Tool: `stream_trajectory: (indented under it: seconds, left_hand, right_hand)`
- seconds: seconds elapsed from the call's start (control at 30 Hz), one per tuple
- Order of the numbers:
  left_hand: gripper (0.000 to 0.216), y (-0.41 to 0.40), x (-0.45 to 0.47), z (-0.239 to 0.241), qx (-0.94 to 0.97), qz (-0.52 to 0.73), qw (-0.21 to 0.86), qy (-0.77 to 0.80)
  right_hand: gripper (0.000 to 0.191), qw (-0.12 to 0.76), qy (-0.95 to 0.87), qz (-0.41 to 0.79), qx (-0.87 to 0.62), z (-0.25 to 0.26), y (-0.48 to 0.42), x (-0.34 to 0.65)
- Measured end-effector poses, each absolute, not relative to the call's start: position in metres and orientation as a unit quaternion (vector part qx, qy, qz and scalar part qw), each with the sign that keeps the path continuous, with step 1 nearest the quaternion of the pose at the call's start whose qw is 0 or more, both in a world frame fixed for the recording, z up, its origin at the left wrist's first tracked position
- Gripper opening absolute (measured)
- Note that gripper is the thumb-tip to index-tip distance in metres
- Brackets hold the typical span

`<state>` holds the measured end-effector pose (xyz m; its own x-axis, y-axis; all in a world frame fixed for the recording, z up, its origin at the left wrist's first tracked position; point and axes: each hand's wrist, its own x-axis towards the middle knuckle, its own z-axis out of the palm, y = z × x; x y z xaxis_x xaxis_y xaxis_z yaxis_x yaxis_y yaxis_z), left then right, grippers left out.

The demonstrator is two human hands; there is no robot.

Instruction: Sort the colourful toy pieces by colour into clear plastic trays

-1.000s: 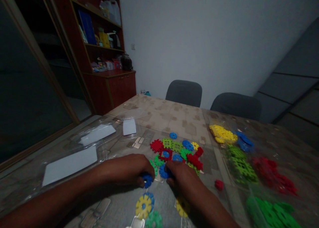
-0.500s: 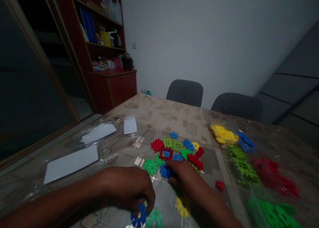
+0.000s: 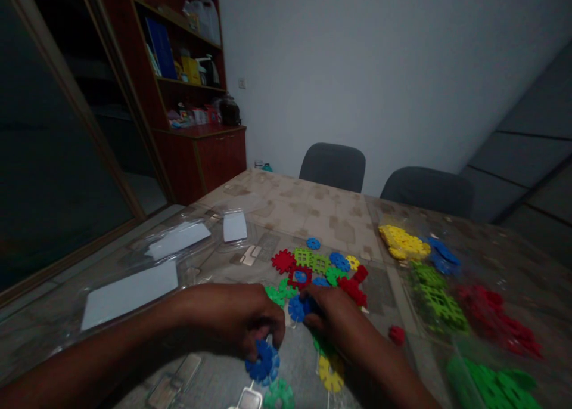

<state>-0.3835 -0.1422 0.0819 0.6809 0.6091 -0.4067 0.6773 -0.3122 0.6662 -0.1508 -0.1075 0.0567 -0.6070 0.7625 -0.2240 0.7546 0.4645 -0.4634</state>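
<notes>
My left hand [image 3: 250, 319] is closed in a pinch on a blue notched disc [image 3: 263, 364]; another blue edge shows at its right side. Just below that lies a pale green notched disc [image 3: 279, 395]. My right hand [image 3: 328, 310] has its fingertips closed on a blue disc piece [image 3: 308, 305], partly hidden by the fingers. Beside it rests a lighter blue notched disc [image 3: 295, 309]. A yellow notched disc [image 3: 331, 374] lies beneath my right wrist, with a bit of green next to it. Green notched discs [image 3: 276, 296] sit beyond my left fingers.
Loose pieces lie mid-table, among them a red gear-edged disc [image 3: 283, 260] and lime squares [image 3: 319, 263]. At right are bagged yellow pieces [image 3: 404, 242], red pieces [image 3: 496, 319] and a clear box of green ones [image 3: 465, 367]. Clear plastic packs with white cards [image 3: 131, 293] lie left.
My left hand has moved slightly up and right with the blue disc, whose face now shows more. The yellow seen at those fingers is out of sight. My right hand has barely moved.
</notes>
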Motion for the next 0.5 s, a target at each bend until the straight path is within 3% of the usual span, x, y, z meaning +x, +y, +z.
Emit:
stream_trajectory:
  seconds: [0.27,0.5]
  left_hand:
    - [0.055,-0.156,-0.363,0.08,0.835,-0.092,0.316,0.441]
    - [0.045,-0.158,-0.363,0.08,0.84,-0.099,0.297,0.444]
  right_hand:
    - [0.045,-0.004,-0.854,0.247,-0.459,0.065,-0.114,-0.154]
    - [0.052,-0.026,-0.84,0.236,-0.487,0.064,-0.114,-0.157]
